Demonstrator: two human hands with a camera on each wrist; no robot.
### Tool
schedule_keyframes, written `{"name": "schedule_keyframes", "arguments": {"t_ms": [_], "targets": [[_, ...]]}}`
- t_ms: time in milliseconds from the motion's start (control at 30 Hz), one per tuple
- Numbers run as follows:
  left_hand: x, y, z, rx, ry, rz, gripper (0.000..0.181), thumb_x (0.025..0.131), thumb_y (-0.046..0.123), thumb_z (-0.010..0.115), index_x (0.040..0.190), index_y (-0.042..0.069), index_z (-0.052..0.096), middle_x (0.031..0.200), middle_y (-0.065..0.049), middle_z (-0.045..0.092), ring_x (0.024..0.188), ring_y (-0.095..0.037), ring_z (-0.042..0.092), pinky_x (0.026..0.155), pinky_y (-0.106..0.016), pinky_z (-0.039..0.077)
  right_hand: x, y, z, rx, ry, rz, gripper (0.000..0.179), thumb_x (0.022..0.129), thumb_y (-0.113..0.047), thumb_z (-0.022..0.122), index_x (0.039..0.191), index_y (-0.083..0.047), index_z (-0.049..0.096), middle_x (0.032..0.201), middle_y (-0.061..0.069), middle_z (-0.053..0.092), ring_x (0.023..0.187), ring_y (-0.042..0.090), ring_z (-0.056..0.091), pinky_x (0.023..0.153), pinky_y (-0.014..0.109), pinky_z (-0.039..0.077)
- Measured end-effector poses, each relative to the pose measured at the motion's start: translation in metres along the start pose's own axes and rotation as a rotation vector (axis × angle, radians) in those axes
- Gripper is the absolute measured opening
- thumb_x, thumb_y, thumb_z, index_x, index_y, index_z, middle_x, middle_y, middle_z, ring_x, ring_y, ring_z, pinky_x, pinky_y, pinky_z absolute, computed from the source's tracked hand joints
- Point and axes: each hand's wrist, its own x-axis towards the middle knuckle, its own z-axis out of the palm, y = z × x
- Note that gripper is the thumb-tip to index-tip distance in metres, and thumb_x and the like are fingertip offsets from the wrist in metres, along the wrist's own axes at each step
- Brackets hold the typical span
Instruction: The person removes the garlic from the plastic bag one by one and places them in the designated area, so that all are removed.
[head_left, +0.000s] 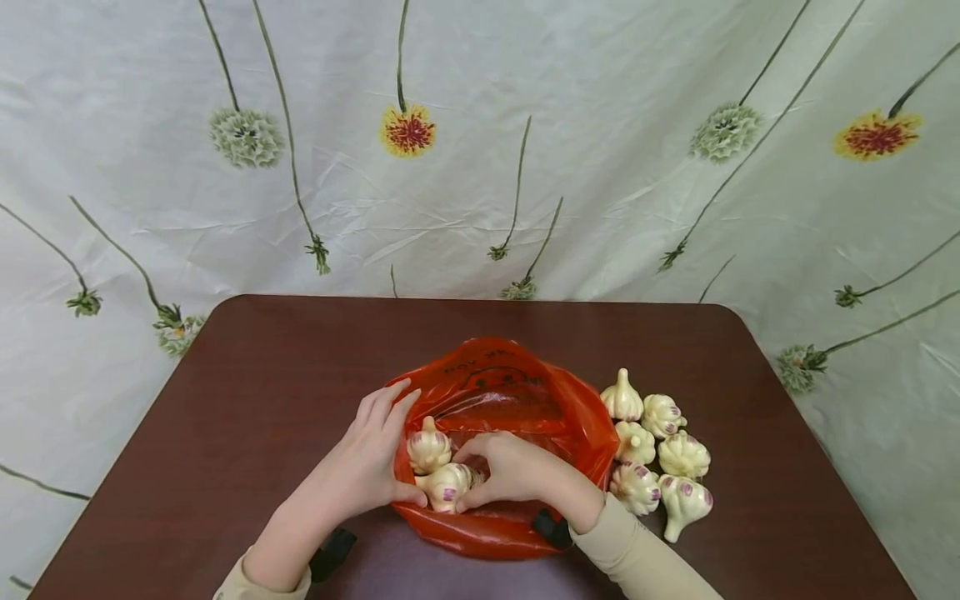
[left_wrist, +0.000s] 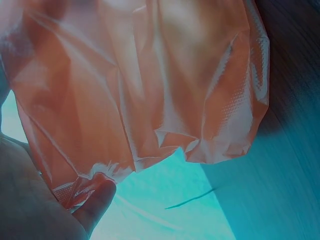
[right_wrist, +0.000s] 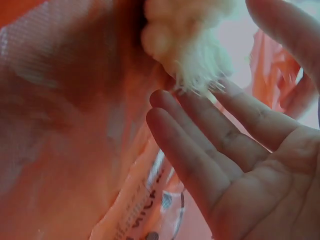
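A red plastic bag (head_left: 480, 537) stands on the table with its mouth open. My left hand (head_left: 367, 458) holds the bag's left rim; in the left wrist view the thumb (left_wrist: 97, 206) pinches the edge of the plastic (left_wrist: 150, 100). Inside the bag, at its left, are two garlic bulbs, a rear one (head_left: 429, 447) with its stem up and a front one (head_left: 447, 486) on its side. My right hand (head_left: 513, 468) reaches into the bag at the front bulb's root end. Seen from the right wrist, its fingers are fairly straight, fingertips right by the roots (right_wrist: 197, 70).
Several more garlic bulbs (head_left: 682, 455) lie in a cluster on the table just right of the bag. The dark brown table (head_left: 300, 350) has rounded far corners, and a pale flowered cloth (head_left: 450, 217) hangs behind it.
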Motion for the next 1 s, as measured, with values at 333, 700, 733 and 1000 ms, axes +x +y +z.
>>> {"name": "schedule_keyframes", "arguments": {"t_ms": [333, 700, 733, 1000], "targets": [[0.001, 0.0, 0.001, 0.004, -0.01, 0.001, 0.121, 0.049, 0.042, 0.097, 0.143, -0.007, 0.037, 0.147, -0.025, 0.038, 0.131, -0.043, 0.034, 0.103, -0.055, 0.045, 0.007, -0.014, 0.018, -0.162, -0.025, 0.013, 0.048, 0.078, -0.037, 0.081, 0.119, -0.016, 0.069, 0.109, -0.005, 0.067, 0.096, 0.006, 0.061, 0.09, 0.023, 0.051], [0.001, -0.001, 0.003, -0.001, -0.004, 0.008, 0.121, 0.049, 0.038, 0.099, 0.142, -0.008, 0.037, 0.147, -0.025, 0.037, 0.131, -0.043, 0.034, 0.103, -0.056, 0.044, 0.013, -0.015, 0.026, -0.193, 0.006, -0.024, 0.049, 0.079, -0.04, 0.082, 0.119, -0.016, 0.067, 0.115, -0.006, 0.068, 0.103, 0.006, 0.062, 0.093, 0.022, 0.05], [0.001, -0.001, 0.003, -0.001, -0.007, 0.007, 0.121, 0.049, 0.038, 0.098, 0.142, -0.008, 0.037, 0.147, -0.025, 0.037, 0.131, -0.043, 0.033, 0.103, -0.056, 0.044, 0.013, -0.014, 0.026, -0.186, 0.01, -0.035, 0.048, 0.079, -0.039, 0.082, 0.119, -0.016, 0.067, 0.114, -0.007, 0.068, 0.102, 0.005, 0.062, 0.093, 0.021, 0.05], [0.003, -0.003, 0.003, -0.003, 0.003, 0.018, 0.121, 0.049, 0.04, 0.098, 0.142, -0.008, 0.037, 0.147, -0.025, 0.037, 0.131, -0.043, 0.033, 0.103, -0.056, 0.043, 0.012, -0.01, 0.017, -0.155, 0.029, -0.062, 0.045, 0.075, -0.033, 0.086, 0.113, -0.016, 0.069, 0.107, -0.008, 0.07, 0.096, 0.003, 0.062, 0.088, 0.016, 0.049]]}}
